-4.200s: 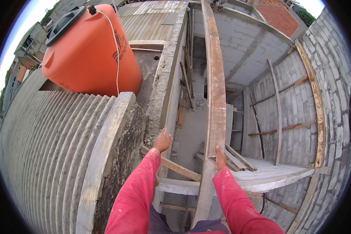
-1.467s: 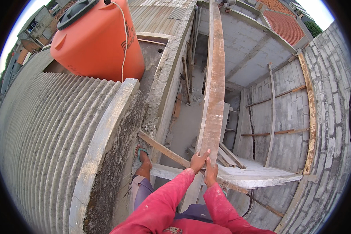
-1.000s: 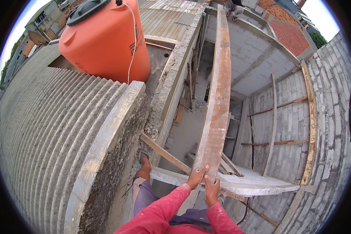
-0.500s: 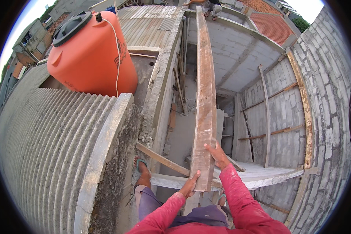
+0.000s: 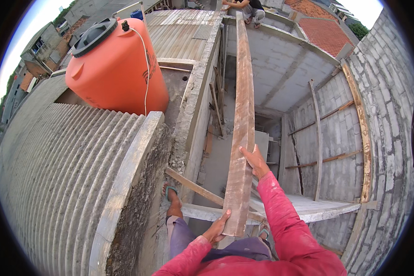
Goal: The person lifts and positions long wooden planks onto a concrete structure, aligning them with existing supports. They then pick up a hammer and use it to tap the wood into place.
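A long, worn wooden beam [image 5: 244,106] stretches from just in front of me across the open gap to the far wall top. Near its close end, my left hand [image 5: 217,226] grips the left edge, fingers tucked underneath. Farther along, my right hand [image 5: 255,161] is closed on the right side, its thumb on the upper face. Both sleeves are pinkish red. Below the beam, a narrow plank [image 5: 195,187] slants across the gap beside my sandalled left foot [image 5: 170,189]. A person [image 5: 249,9] crouches at the beam's far end; whether their hands touch it I cannot tell.
An orange water tank [image 5: 119,73] stands left, behind a corrugated roof [image 5: 64,170] with a rough concrete edge [image 5: 124,184]. Deep below lies a floor [image 5: 221,158]. A pale ledge [image 5: 308,209] crosses near me. Timber battens [image 5: 355,119] line the block wall [image 5: 386,110] at right.
The beam's near end has come closer to me and slightly lower in view. My right hand has shifted farther up along the beam; my left hand stays near its end.
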`<state>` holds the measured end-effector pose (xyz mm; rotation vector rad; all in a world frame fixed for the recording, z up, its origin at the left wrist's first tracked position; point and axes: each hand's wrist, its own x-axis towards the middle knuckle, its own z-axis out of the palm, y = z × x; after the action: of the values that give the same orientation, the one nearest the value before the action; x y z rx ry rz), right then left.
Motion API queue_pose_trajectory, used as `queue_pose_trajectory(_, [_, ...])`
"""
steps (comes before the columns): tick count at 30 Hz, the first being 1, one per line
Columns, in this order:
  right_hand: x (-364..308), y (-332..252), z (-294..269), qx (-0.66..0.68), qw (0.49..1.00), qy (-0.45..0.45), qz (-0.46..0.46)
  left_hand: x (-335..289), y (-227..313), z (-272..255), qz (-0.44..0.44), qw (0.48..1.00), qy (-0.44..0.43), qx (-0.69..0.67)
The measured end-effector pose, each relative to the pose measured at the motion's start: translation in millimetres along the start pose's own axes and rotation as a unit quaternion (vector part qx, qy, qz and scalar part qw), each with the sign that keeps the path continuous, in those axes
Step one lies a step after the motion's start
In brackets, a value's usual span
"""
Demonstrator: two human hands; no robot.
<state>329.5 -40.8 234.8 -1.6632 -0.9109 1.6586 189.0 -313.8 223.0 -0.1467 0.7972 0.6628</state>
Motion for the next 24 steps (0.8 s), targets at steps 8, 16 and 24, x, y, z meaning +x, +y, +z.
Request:
queue_pose_trajectory(8, [22, -8, 8, 0.034, 0.996, -0.054, 0.054, -79, 5, 9, 0.001, 0.989, 0.099, 0.106])
queue_pose_trajectory(16, [-16, 25, 40, 0.109, 0.987, -0.112, 0.024, -124, 3, -31, 0.018, 0.964, 0.155, 0.214])
queue_pose_trajectory(24, [-40, 85, 56, 0.180, 0.969, -0.167, 0.039, -177, -9, -40, 0.097, 0.949, 0.182, 0.239])
